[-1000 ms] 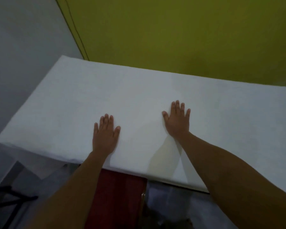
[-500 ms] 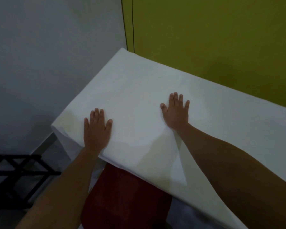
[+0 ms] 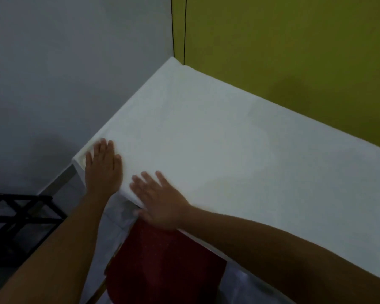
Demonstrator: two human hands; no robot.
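Two hands lie flat on a white cloth (image 3: 228,150), fingers straight: left hand (image 3: 102,166) at its near-left corner, right hand (image 3: 160,200) on the near edge just beside.

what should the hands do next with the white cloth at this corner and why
Probably sweep the left hand outward over the corner while the right hand pins the near edge. Both lie flat on the white cloth, and the cloth looks slightly bunched at that corner, so one smoothing stroke should seat it.
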